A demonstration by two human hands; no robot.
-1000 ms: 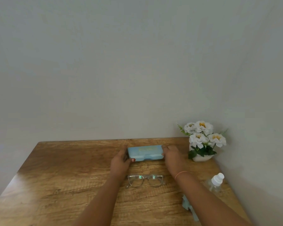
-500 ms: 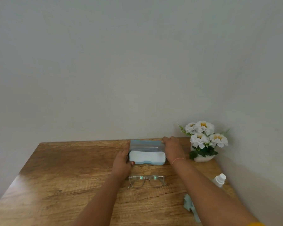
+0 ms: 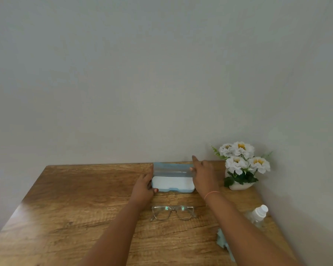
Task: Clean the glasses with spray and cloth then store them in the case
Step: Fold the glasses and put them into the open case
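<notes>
Case (image 3: 173, 182) sits open at the far edge of the table (image 3: 65, 208), lid tipped back, pale lining showing. Left hand (image 3: 143, 189) braces its left end, fingers curled against the base. Right hand (image 3: 204, 174) rests at the lid's right end, fingers loosely spread, index raised. Glasses (image 3: 173, 212) lie unfolded just in front of the case; spray bottle (image 3: 257, 215) and cloth (image 3: 223, 240) wait at right, partly behind the right forearm. Judgement: let the lid settle fully back so it cannot flop shut, release gently, then start cleaning
</notes>
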